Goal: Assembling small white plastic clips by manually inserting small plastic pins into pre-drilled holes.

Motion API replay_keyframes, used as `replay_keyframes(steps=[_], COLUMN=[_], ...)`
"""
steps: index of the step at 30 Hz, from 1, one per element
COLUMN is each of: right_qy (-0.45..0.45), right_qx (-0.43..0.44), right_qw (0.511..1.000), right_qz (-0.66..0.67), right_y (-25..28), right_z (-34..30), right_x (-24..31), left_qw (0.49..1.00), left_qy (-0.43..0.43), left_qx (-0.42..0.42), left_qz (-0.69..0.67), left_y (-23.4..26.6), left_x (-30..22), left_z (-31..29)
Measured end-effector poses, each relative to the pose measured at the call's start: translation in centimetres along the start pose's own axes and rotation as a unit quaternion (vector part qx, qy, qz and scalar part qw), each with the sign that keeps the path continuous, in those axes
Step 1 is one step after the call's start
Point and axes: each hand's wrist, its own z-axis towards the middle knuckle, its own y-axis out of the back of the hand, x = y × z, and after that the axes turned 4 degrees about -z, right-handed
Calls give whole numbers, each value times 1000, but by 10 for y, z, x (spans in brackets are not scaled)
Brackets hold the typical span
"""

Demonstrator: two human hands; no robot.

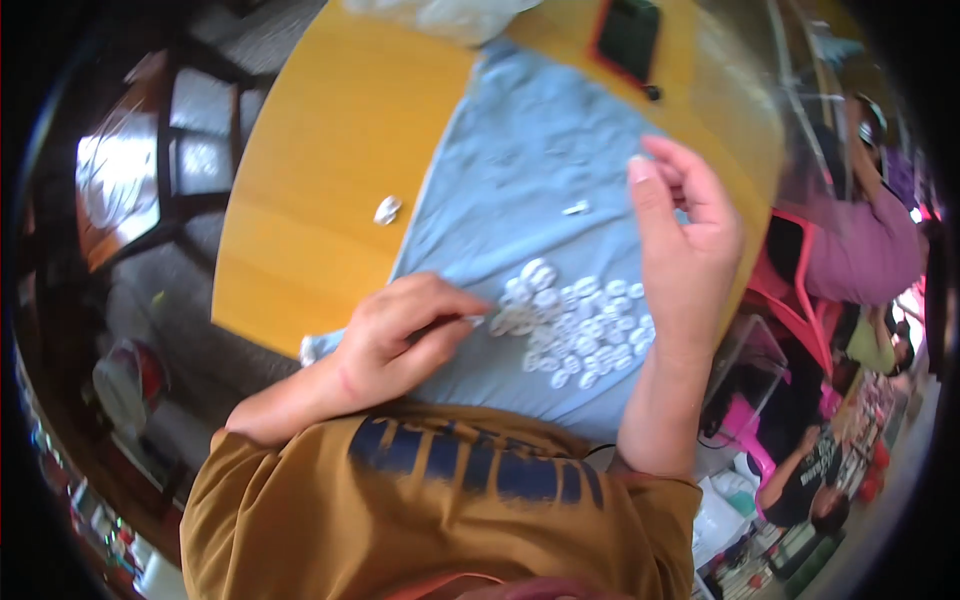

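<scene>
On a light blue cloth (520, 130) lies a loose heap of small white oval pieces (595, 325), each looking like a ring or loop; their exact kind cannot be made out. My left hand (405, 330) is at the heap's left edge, thumb and forefinger brought together around something small and pale that I cannot make out. My right hand (692, 215) is raised over the cloth's right side, fingers bent and thumb apart from them, with nothing visible in it. A tiny white piece (576, 208) lies alone on the cloth, left of my right hand.
The cloth covers part of a yellow wooden table (330, 180). A small white crumpled item (387, 209) rests on the bare wood to the left. A dark phone-like device with a red edge (627, 38) and a clear plastic bag (445, 15) are at the far side. Other people sit at right.
</scene>
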Motion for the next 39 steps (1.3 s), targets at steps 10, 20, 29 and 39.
replay_keyframes(steps=[10, 20, 29, 39], right_qy=[-113, -137, -156, -44], right_qx=[-46, 44, -40, -54], right_qw=[953, 976, 985, 857], right_qz=[-278, -162, -61, -511], right_y=[133, 135, 169, 172], right_z=[89, 89, 139, 220], right_x=[-7, -18, -44, -60], left_qw=[999, 996, 995, 995], left_qy=[52, 62, 28, 48], left_qx=[2, -35, -43, -46], left_qz=[-2, 44, 90, 80], left_y=[-5, -17, -21, -21], left_x=[-8, -5, -7, -8], left_z=[3, -4, 5, -3])
